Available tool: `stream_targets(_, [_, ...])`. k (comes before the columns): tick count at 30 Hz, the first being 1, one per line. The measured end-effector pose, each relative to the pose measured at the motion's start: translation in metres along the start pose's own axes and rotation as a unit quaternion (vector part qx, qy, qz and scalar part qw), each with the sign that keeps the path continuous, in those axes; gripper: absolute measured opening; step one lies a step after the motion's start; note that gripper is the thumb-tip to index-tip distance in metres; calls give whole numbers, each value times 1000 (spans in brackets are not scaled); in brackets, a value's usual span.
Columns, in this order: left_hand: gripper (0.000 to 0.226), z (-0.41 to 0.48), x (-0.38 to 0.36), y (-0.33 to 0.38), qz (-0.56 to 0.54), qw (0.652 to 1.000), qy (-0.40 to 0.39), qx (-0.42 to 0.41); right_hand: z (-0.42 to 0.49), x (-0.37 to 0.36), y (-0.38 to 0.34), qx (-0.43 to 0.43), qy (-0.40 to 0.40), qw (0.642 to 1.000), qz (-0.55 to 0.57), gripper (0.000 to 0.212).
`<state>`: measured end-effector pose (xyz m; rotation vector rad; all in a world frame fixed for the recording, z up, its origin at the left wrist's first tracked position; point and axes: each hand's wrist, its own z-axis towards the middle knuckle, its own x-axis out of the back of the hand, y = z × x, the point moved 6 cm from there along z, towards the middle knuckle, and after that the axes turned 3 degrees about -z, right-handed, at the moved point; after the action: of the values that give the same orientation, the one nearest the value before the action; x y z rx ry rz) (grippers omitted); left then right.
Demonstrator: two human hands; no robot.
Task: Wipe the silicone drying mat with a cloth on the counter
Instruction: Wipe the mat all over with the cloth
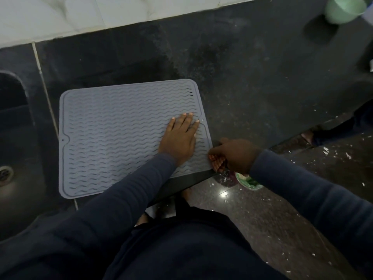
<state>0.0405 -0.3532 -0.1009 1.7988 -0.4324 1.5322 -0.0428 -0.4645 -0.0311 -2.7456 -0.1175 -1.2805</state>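
A grey silicone drying mat (113, 138) with wavy ridges lies flat on the dark counter (252, 77), next to the front edge. My left hand (179, 138) rests palm down on the mat's right part, fingers spread. At the mat's near right corner my right hand (236, 156) is closed on a small reddish patterned cloth (217, 162), which touches the mat's edge. Most of the cloth is hidden inside the hand.
A dark sink (12, 158) with a drain lies left of the mat. A pale green cup (345, 9) stands at the counter's far right. White tiles line the back wall. Below the counter edge, the floor holds white scraps and a green-white object (248, 181).
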Motion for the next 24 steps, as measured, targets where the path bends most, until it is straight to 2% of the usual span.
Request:
stream_targets(3, [57,0,1,-1,-6,1000,-3,1,-14,-16,-6,-8,-13,1000,7,53])
stream_targets(6, [59,-6,4,-2,-24,1000,-3,-9,-18,-15,-5,-33,-37,996,75,60])
stream_targets(9, [59,-21,10,-14,-29,999,8,-14,-9,1,4,-77,31,984,157,60])
stream_targets(11, [62,-35,11,-25,-14,1000,13,-12,-1,2,5,-94,62,982,154,61])
stream_targets(16, [60,-50,7,-35,-7,1000,18,-4,-15,-24,-11,-119,33,983,134,62])
stream_targets(19, [57,-51,8,-36,-16,1000,19,-1,-31,-35,-17,-121,-2,975,186,60])
stream_targets(21, [56,-50,9,-35,-42,999,11,-8,-32,-28,-37,-99,47,957,268,49])
stream_targets(22, [57,-50,11,-37,-65,998,13,-8,-29,-21,-55,-84,104,939,318,42])
stream_targets(24, [59,-52,19,-48,-109,993,33,9,-15,-13,-95,-60,205,907,364,42])
